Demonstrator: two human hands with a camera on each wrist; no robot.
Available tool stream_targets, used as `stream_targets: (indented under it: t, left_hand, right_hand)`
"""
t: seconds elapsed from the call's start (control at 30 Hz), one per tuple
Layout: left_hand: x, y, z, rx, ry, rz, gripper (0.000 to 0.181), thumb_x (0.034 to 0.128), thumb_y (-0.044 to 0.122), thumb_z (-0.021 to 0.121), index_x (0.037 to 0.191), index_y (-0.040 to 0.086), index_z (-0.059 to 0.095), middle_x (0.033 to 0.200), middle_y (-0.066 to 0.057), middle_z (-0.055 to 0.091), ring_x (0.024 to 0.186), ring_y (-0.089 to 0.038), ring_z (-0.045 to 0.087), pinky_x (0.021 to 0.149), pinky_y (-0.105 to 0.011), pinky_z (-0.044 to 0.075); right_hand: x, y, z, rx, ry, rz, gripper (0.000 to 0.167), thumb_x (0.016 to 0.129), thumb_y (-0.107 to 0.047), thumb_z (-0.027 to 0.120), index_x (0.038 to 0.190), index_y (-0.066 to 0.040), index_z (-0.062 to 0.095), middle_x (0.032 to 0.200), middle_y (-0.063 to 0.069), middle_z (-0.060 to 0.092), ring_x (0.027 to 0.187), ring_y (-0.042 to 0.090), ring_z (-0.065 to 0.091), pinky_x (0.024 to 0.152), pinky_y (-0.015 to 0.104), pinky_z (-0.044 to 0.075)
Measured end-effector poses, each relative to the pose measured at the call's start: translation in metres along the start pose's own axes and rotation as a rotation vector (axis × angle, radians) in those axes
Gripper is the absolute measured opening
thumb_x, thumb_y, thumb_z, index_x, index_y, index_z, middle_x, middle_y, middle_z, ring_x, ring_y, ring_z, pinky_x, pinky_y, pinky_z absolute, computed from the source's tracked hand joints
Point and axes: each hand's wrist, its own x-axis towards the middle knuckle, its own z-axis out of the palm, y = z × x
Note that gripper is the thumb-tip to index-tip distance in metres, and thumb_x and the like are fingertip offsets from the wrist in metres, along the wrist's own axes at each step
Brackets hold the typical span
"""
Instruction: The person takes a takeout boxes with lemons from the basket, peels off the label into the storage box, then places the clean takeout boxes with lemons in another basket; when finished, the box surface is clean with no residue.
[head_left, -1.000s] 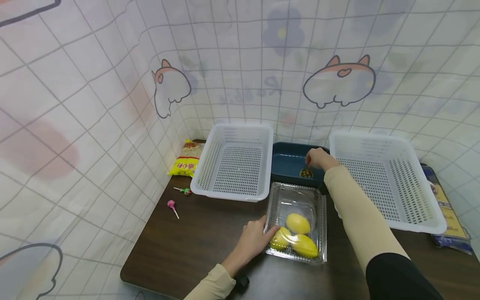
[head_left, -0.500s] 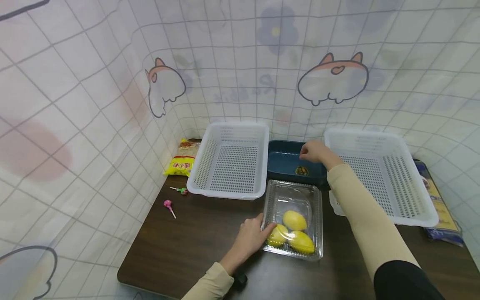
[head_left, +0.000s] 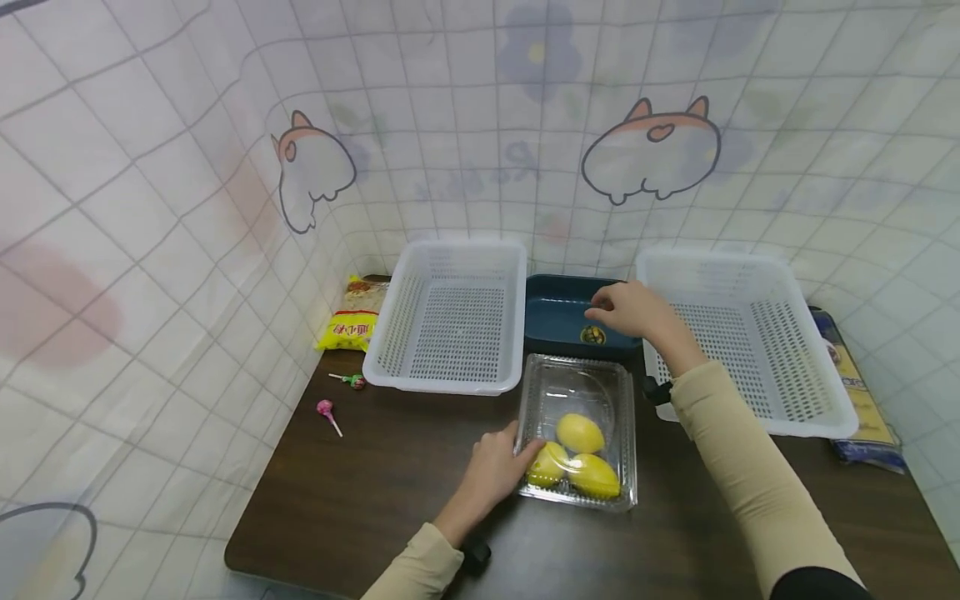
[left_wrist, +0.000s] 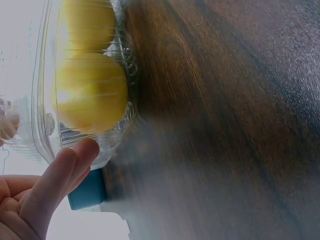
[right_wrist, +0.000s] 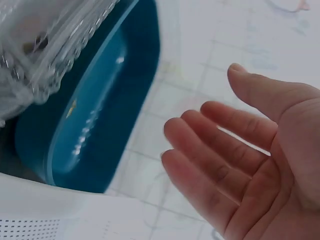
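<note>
A clear plastic clamshell container (head_left: 577,392) with yellow lemons (head_left: 595,477) inside lies on the dark wooden table, its lid down. My left hand (head_left: 491,471) holds its left edge, the thumb reaching over the lid and the fingers against the side wall. In the left wrist view, fingertips (left_wrist: 87,150) touch the ribbed plastic near a lemon (left_wrist: 92,95). Over the right part of a dark blue dish (head_left: 555,317) hovers my right hand (head_left: 633,312). The right wrist view shows that hand (right_wrist: 240,165) with fingers apart and nothing in it, beside the dish (right_wrist: 107,100).
White perforated baskets stand left (head_left: 457,333) and right (head_left: 750,342) of the dish. A yellow snack bag (head_left: 351,325), a green lollipop (head_left: 352,381) and a pink lollipop (head_left: 327,410) lie at the left. Another package (head_left: 862,400) sits beyond the right basket.
My right hand has lifted a little from the dish and its fingers have spread from a closer curl. The left hand stays on the container. The head view has shifted slightly.
</note>
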Motion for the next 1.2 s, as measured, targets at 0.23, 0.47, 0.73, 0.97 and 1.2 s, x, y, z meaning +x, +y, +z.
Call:
stream_targets:
  t: [0.23,0.47,0.73,0.97,1.2]
  left_hand:
    - [-0.002,0.000,0.001,-0.005,0.007,0.002,0.056,0.0940,0.052,0.060,0.120,0.002,0.064,0.091,-0.014,0.073,0.074,-0.023,0.066,0.061,-0.039,0.051]
    - [-0.001,-0.002,0.001,-0.017,-0.020,-0.011,0.054,0.0936,0.052,0.061,0.118,0.004,0.065,0.086,-0.010,0.071,0.067,-0.015,0.057,0.057,-0.032,0.046]
    - [-0.005,-0.001,0.005,-0.007,0.010,0.012,0.052,0.0942,0.051,0.061,0.116,0.004,0.065,0.090,-0.014,0.075,0.079,-0.028,0.071,0.063,-0.043,0.053]
    - [-0.006,-0.001,0.006,-0.015,0.014,0.003,0.051,0.0943,0.049,0.061,0.115,0.003,0.065,0.096,-0.019,0.075,0.083,-0.035,0.073,0.062,-0.045,0.054]
    - [-0.002,-0.003,0.004,-0.004,0.041,0.041,0.048,0.0936,0.051,0.061,0.105,0.005,0.065,0.086,-0.019,0.073,0.076,-0.037,0.072,0.056,-0.043,0.050]
  right_hand:
    - [-0.050,-0.018,0.007,0.033,0.112,0.013,0.047,0.100,-0.037,0.058,0.130,-0.002,0.062,0.112,0.019,0.073,0.095,0.031,0.071,0.081,0.046,0.057]
    - [-0.104,-0.029,0.023,0.072,0.180,0.017,0.047,0.097,-0.037,0.062,0.126,0.000,0.064,0.097,0.013,0.077,0.082,0.025,0.072,0.072,0.043,0.057]
    - [-0.147,-0.032,0.053,0.053,0.246,0.089,0.044,0.092,-0.035,0.069,0.114,0.002,0.069,0.088,0.010,0.076,0.075,0.022,0.070,0.066,0.040,0.056]
    - [-0.168,-0.027,0.083,0.124,0.178,0.239,0.058,0.090,-0.040,0.070,0.120,0.009,0.064,0.091,0.016,0.074,0.073,0.020,0.066,0.066,0.044,0.055]
    - [-0.171,-0.019,0.105,0.214,0.063,0.351,0.080,0.090,-0.054,0.065,0.133,0.012,0.053,0.109,0.023,0.073,0.096,0.039,0.071,0.084,0.057,0.054]
